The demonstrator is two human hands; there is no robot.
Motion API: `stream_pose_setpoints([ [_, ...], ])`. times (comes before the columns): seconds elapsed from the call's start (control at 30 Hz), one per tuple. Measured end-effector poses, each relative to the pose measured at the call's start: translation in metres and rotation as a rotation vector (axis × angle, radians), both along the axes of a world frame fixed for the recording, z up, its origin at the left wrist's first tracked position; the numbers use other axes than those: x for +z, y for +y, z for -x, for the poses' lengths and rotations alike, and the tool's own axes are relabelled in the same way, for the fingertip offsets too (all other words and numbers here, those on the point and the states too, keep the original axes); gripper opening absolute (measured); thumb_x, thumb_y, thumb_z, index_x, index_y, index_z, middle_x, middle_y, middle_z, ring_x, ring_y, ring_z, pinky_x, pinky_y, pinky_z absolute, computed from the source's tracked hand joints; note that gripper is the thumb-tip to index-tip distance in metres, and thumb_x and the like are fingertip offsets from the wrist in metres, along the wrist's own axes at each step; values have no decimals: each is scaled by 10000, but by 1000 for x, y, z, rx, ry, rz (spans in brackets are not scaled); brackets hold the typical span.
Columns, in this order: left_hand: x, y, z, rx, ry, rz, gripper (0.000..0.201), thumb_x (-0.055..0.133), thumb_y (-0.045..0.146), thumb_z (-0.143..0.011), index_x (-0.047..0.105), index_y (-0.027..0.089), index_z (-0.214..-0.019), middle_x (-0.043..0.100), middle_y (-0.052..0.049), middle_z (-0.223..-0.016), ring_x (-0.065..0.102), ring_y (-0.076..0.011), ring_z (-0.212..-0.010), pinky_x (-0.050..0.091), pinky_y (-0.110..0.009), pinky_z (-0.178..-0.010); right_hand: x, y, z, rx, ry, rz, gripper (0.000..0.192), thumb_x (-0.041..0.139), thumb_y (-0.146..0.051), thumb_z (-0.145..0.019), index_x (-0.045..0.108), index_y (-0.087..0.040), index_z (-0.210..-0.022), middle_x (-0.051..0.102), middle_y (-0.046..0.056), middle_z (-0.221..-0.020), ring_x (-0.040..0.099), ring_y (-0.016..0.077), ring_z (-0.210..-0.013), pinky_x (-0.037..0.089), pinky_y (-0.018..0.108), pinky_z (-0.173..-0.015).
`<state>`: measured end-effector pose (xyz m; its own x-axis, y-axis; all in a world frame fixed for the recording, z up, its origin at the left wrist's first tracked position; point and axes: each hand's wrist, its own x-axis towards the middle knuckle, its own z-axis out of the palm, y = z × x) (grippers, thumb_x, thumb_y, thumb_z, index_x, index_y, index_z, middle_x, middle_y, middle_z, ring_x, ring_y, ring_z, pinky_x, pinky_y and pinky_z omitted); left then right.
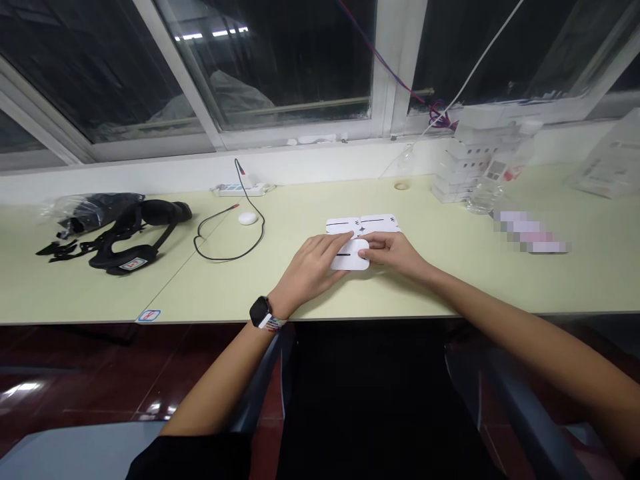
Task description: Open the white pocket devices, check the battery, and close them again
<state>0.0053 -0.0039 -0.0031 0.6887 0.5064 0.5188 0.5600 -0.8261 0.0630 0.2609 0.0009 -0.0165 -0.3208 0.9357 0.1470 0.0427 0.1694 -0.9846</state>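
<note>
Two white cards with black marks (364, 225) lie side by side on the pale green table (450, 280). In front of them lies a third white card (351, 258) with a black line. My left hand (310, 269) rests on this card's left side, index finger stretched toward the far cards. My right hand (393, 253) pinches the card's right edge with fingers and thumb. A black smartwatch sits on my left wrist.
A black headset with straps (131, 237) and a plastic bag (87, 208) lie at the left. A black cable (225, 233), a small white round device (247, 218) and a power strip (240, 190) sit left of centre. Stacked white boxes (463, 170) and a clear bottle (493, 180) stand at the right.
</note>
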Motion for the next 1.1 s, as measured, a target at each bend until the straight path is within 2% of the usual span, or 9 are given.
stream_pose_setpoints([
  [0.1,2,20,0,-41,-60,82,605,746,362,-1053,513,270,-1603,682,-122,-1531,652,-343,-1373,540,-532,-1162,-3,4,-3,-71,28,-13,511,839,-481,-899,764,-216,-1329,818,91,-1096,783,274,-1001,669,497,-941],
  [0.23,5,70,-5,33,-112,241,597,776,369,-1002,585,250,-1555,668,-128,-1546,617,-342,-1417,490,-526,-1219,-12,13,-7,-220,8,-137,529,749,-372,-938,649,-247,-1442,726,153,-1446,773,313,-1201,631,568,-1072],
  [0.4,9,151,-28,220,-47,417,621,746,371,-967,607,187,-1543,640,-163,-1522,564,-353,-1439,434,-506,-1253,-17,19,-12,-305,-157,-260,451,665,-313,-938,648,-261,-1386,706,138,-1469,667,329,-1403,528,584,-1215],
  [0.53,3,192,-49,300,11,498,517,725,411,-935,710,199,-1406,679,-161,-1406,552,-424,-1407,447,-548,-1211,-15,15,-12,-303,-418,-373,468,636,-323,-925,640,-254,-1387,662,145,-1515,584,372,-1467,453,628,-1250],
  [0.7,-8,208,-62,344,61,557,478,656,366,-912,759,185,-1342,710,-171,-1369,555,-462,-1386,418,-586,-1203,-14,12,-9,-248,-576,-410,503,581,-341,-943,602,-228,-1433,604,169,-1560,446,408,-1579,405,636,-1263],
  [0.8,-13,211,-64,338,71,551,533,558,317,-949,723,197,-1442,713,-154,-1417,529,-415,-1429,362,-565,-1254,-16,13,-9,-246,-585,-414,502,587,-332,-932,603,-227,-1423,621,167,-1530,488,413,-1543,432,632,-1236],
  [0.87,-16,211,-63,339,72,538,573,478,312,-993,685,194,-1514,677,-156,-1496,510,-390,-1452,336,-554,-1278,-17,13,-10,-249,-579,-413,500,605,-328,-923,608,-246,-1416,628,154,-1530,501,422,-1535,450,638,-1217],
  [1.0,-21,207,-58,354,62,509,614,362,348,-1060,636,194,-1588,577,-155,-1641,486,-383,-1493,314,-566,-1303,-19,19,-15,-259,-604,-424,500,591,-339,-952,604,-242,-1443,600,150,-1587,405,423,-1619,409,642,-1262],
  [1.1,-23,197,-52,328,55,484,629,360,407,-1085,550,265,-1668,448,-73,-1782,370,-376,-1618,239,-575,-1354,-17,31,-22,-256,-679,-439,504,540,-350,-1010,588,-204,-1490,567,178,-1623,334,410,-1665,361,633,-1304],
])
